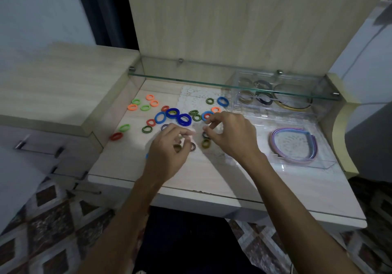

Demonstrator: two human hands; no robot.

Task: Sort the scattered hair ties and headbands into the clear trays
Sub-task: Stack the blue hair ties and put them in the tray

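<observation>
Several hair ties in orange, green, red, blue and striped colours lie scattered on the table, among them a dark blue tie (184, 119) and a red tie (116, 136). My left hand (167, 148) hovers over them, fingers curled around an olive hair tie (177, 147). To its right, my right hand (232, 134) pinches its fingertips together just above a dark tie (205, 135); whether it grips anything is unclear. Another olive tie (205, 143) lies between my hands. A clear tray (307, 166) at the right holds pastel headbands (291, 159). A rear compartment tray (237, 95) holds sorted ties and gold headbands (294, 106).
A glass shelf (212, 82) runs above the back of the table, over the rear tray. A white lace doily (197, 95) lies under some ties. A wooden cabinet top (53, 82) rises at the left. The table's front edge (212, 197) is near my forearms.
</observation>
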